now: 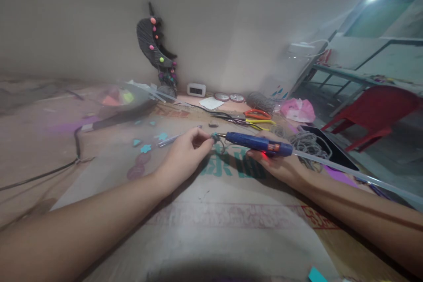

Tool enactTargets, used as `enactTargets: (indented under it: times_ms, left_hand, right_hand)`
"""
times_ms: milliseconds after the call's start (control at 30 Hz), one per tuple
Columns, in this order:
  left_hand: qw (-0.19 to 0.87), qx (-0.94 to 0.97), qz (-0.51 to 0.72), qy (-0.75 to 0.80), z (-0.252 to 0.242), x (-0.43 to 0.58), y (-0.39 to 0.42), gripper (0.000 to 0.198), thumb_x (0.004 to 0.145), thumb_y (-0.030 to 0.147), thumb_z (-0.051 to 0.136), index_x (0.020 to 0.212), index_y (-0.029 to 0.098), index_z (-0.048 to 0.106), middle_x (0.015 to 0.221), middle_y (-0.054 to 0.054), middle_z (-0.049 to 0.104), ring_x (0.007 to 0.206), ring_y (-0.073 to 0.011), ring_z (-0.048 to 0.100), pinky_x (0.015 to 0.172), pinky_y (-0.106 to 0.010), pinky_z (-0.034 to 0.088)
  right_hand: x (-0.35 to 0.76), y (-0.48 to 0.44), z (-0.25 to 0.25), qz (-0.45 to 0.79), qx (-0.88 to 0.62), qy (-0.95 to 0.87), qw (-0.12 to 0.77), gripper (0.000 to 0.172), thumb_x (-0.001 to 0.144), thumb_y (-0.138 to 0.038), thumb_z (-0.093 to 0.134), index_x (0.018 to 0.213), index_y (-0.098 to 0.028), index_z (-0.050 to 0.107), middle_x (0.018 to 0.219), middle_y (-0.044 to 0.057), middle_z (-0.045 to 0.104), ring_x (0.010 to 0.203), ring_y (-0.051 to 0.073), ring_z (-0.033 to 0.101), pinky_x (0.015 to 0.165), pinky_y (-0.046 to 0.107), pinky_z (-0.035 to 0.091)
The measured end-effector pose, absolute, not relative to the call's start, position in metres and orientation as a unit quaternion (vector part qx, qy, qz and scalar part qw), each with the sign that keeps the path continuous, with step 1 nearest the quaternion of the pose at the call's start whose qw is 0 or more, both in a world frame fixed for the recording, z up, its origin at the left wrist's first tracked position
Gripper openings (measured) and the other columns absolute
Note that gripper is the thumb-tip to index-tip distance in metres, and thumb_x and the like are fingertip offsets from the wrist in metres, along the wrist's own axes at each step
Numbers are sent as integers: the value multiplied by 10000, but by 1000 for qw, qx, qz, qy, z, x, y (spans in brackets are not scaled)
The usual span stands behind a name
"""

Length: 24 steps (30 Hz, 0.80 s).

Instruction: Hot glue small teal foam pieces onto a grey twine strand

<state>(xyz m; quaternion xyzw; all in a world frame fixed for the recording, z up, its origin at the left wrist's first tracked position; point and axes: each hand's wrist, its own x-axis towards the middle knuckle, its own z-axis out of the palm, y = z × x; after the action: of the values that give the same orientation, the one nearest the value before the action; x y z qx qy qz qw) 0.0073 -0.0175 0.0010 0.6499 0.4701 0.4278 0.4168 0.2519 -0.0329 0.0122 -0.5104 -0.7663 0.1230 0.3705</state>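
Observation:
My right hand (pixel 277 163) is wrapped round a blue hot glue gun (pixel 247 140), with a red light glowing on its underside. A long clear glue stick (pixel 346 168) sticks out of its back end. Between the thumb and fingers of my left hand (pixel 188 147) is a small dark grey cord-like piece (pixel 216 138). The gun's metal nozzle meets this piece or is right at it; I cannot tell if they touch. Both hands are above a whitish printed sheet (pixel 198 211). Turquoise flower cutouts (pixel 146 148) lie left of my left hand.
Orange-handled pliers (pixel 257 114) and yellow-handled pliers (pixel 261 122) lie behind the gun. Grey cord (pixel 309 145) sits on a dark tablet-like slab (pixel 343 158). A decorated grey crescent (pixel 148 44) stands by the wall, near a small digital clock (pixel 196 90). A black cable (pixel 42 176) runs left.

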Motion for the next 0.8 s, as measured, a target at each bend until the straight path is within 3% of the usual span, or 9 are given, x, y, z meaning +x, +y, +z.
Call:
enactTargets:
  times_ms: [633, 800]
  left_hand:
    - [436, 634, 424, 479, 2, 8, -16, 169, 856, 368, 594, 832, 202, 579, 823, 2, 637, 766, -157, 558, 694, -295, 388]
    - [433, 635, 422, 480, 4, 9, -18, 166, 860, 363, 586, 830, 200, 573, 825, 5, 631, 778, -157, 556, 718, -297, 392]
  right_hand:
    - [250, -36, 16, 134, -511, -770, 359, 161, 783, -334, 689, 790, -215, 581, 683, -2, 600, 597, 154, 541, 549, 275, 422]
    - [250, -33, 14, 124, -501, -768, 380, 225, 742, -384, 714, 753, -207, 576, 640, -17, 582, 561, 141, 521, 507, 255, 387]
